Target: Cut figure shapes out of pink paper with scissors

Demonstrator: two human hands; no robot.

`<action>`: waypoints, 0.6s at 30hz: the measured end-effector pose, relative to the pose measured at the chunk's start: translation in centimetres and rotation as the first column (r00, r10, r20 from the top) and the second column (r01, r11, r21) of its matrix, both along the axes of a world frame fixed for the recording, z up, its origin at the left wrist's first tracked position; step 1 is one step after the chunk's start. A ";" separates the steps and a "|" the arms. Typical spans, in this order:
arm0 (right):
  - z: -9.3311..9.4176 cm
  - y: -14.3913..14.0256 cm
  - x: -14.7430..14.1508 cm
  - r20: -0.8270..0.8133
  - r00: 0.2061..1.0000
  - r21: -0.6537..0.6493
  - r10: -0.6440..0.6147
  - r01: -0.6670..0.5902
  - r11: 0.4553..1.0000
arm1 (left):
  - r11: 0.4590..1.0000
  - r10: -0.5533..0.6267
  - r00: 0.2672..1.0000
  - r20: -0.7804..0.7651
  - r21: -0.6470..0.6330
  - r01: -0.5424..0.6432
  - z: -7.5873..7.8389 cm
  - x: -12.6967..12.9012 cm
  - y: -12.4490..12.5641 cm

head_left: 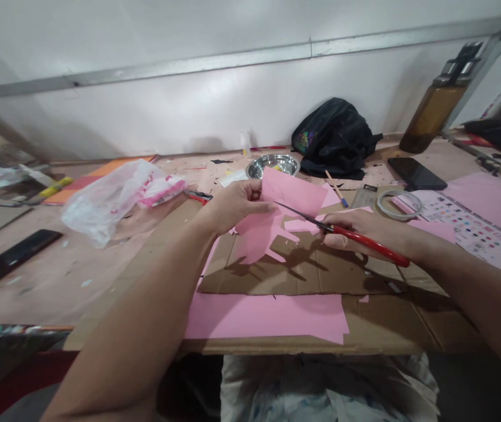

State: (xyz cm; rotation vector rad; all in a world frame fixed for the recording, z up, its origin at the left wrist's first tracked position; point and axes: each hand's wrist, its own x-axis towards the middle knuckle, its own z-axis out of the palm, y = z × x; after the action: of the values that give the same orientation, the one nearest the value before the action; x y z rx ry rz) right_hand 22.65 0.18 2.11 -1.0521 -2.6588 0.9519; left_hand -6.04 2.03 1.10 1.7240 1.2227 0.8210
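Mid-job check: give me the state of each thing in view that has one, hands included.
Left hand: pinching the pink sheet
Right hand: gripping the scissors
Pink sheet: lifted off the cardboard, bent, edge partly cut
Scissors: blades at the sheet; how far open, unclear
Cardboard: lying flat
Plastic bag: crumpled
Bowl: upright
Phone on the right: flat, screen dark
Bottle: standing, capped
Black bag: slumped

A black bundle (336, 140), perhaps a bag, sits near a metal bowl (273, 160).

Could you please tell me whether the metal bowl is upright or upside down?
The metal bowl is upright: its open rim faces up and its shiny inside shows.
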 end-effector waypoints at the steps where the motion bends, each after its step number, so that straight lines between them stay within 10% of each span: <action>1: 0.0 0.0 0.0 -0.003 1.000 0.001 -0.004 0.004 1.000 | 1.000 -0.008 1.000 0.007 -0.011 0.009 0.0 0.0 0.0; 18: 0.4 -0.4 -0.2 -0.045 0.999 -0.059 -0.006 0.004 0.998 | 0.999 -0.035 0.998 0.053 -0.040 0.037 0.1 -0.1 0.1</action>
State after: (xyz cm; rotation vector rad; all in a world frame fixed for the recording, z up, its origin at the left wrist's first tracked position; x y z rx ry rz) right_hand 22.44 -0.24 2.47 -1.0361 -2.6060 1.0456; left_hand -6.18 2.16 1.17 1.6767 1.1631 0.8093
